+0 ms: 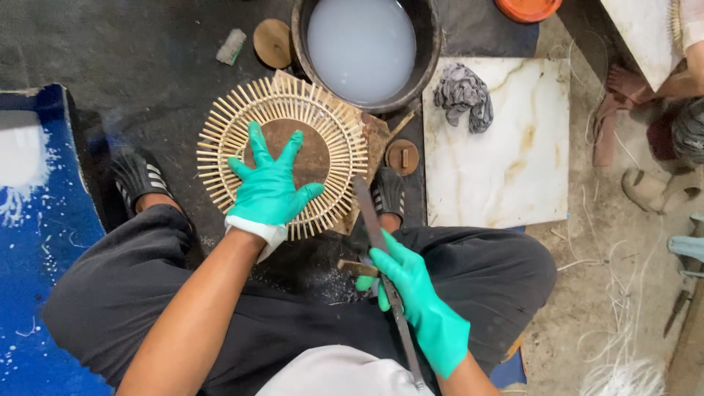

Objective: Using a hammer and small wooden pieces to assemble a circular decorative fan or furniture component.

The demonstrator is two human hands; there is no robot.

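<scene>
My left hand (268, 187), in a green glove, presses flat with spread fingers on a round rattan piece (282, 158): a brown wooden disc ringed by short pale sticks. It lies on a wooden board (378, 136) between my feet. My right hand (419, 304), also in a green glove, grips a long flat metal file (367, 209) whose tip reaches the rattan ring's right edge. A small piece of wood (357, 267) sits just left of this hand.
A black tub of milky liquid (363, 48) stands behind the ring. A marble-patterned slab (499, 147) with a grey rag (463, 94) lies to the right. Small wooden discs (273, 42) (402, 156), a blue mat (37, 242) at left, another person's foot (623, 81) at the far right.
</scene>
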